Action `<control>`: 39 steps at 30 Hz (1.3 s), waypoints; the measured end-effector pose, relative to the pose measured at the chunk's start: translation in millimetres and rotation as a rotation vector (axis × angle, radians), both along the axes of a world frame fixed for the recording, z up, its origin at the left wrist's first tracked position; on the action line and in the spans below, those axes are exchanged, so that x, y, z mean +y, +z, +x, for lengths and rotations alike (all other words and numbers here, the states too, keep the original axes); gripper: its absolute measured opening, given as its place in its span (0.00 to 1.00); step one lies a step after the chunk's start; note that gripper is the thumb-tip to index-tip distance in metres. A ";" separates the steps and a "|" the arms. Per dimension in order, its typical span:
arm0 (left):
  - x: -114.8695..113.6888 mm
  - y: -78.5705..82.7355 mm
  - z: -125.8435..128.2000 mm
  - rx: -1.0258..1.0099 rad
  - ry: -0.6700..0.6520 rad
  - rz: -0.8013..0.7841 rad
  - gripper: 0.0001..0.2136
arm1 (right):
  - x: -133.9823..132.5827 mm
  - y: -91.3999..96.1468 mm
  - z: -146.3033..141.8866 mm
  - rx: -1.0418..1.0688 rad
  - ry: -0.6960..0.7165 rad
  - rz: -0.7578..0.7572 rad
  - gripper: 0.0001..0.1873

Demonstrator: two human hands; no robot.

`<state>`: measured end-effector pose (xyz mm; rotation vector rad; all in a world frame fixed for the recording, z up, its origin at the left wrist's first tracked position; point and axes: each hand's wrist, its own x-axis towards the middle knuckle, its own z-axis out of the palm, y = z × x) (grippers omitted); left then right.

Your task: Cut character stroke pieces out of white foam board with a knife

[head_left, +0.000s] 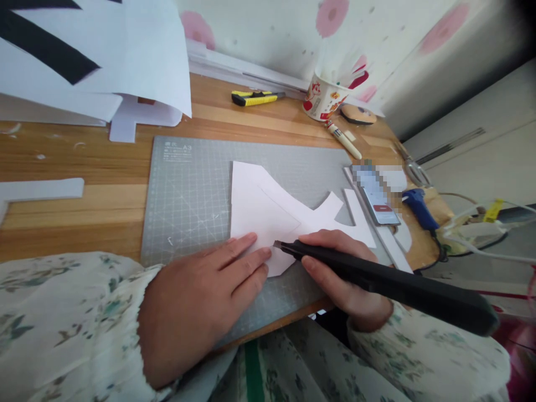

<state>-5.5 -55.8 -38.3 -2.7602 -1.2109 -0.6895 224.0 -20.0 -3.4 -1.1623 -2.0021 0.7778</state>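
A white foam board piece [268,212] with thin pencil lines lies on the grey cutting mat [188,190]. My left hand [209,296] rests flat on its lower left part, fingers stretched out and slightly apart. In my right hand [339,273] is a long black utility knife [377,279], gripped near its front end. The knife's blade tip points left and meets the board, or hovers just over it, close to my left fingertips; contact is hard to tell. A notched arm of the board reaches to the right.
Behind the mat lie a yellow utility knife [257,98] and a paper cup [322,97] of tools. Along the right are a thick pen [344,139], a phone [377,195], scissors [416,172] and a blue glue gun [421,209]. White sheets [151,56] stand at back left.
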 end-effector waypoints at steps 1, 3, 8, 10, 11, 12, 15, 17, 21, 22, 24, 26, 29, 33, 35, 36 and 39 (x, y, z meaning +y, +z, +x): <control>-0.4 -0.8 0.5 0.010 -0.006 -0.004 0.18 | 0.3 0.4 -0.8 0.001 0.006 0.004 0.11; -0.3 -0.6 1.2 0.033 -0.008 -0.004 0.19 | 0.9 1.2 -2.1 -0.003 0.015 0.014 0.09; 0.1 3.2 0.3 0.097 -0.034 0.019 0.21 | 2.9 2.9 -3.5 -0.063 0.058 0.066 0.08; -0.8 2.7 -0.6 0.103 -0.033 0.015 0.21 | 4.5 3.8 -3.7 -0.088 0.077 0.079 0.08; -1.2 2.0 -0.9 0.099 -0.026 0.008 0.21 | 5.5 4.2 -3.6 -0.097 0.091 0.086 0.08; -1.4 1.0 -1.0 0.096 -0.019 -0.001 0.21 | 6.6 4.7 -3.3 -0.103 0.108 0.091 0.09; -0.8 -1.3 -0.3 0.093 -0.019 -0.020 0.20 | 8.8 4.8 -0.5 -0.124 0.149 0.107 0.08; 0.4 -1.7 1.1 0.084 -0.018 -0.014 0.19 | 8.3 3.7 2.2 -0.142 0.151 0.115 0.08; 1.8 -0.8 3.8 0.075 -0.009 0.005 0.19 | 2.9 0.6 4.9 -0.142 0.127 0.124 0.10; 1.8 -0.7 4.3 0.078 -0.007 0.010 0.19 | 1.2 0.3 4.9 -0.139 0.119 0.123 0.10; 1.6 -0.5 4.9 0.083 -0.006 0.021 0.20 | -1.8 0.5 4.4 -0.139 0.100 0.124 0.10; 1.4 -0.6 4.9 0.089 -0.007 0.024 0.20 | -3.9 1.3 4.7 -0.149 0.091 0.118 0.10; 1.4 -0.5 3.8 0.090 -0.020 0.024 0.20 | -6.0 1.9 7.7 -0.157 0.115 0.119 0.10; 1.3 0.6 1.7 0.092 -0.026 0.021 0.20 | -10.1 0.3 16.0 -0.166 0.139 0.172 0.13; 1.2 1.0 1.1 0.104 -0.025 0.024 0.21 | -13.3 -0.9 20.5 -0.160 0.152 0.169 0.15; 1.3 0.9 0.9 0.110 -0.027 0.028 0.21 | -15.0 -1.5 22.5 -0.157 0.158 0.157 0.15; 1.7 -0.2 0.3 0.118 -0.036 0.037 0.22 | -18.9 -3.1 27.0 -0.157 0.145 0.114 0.17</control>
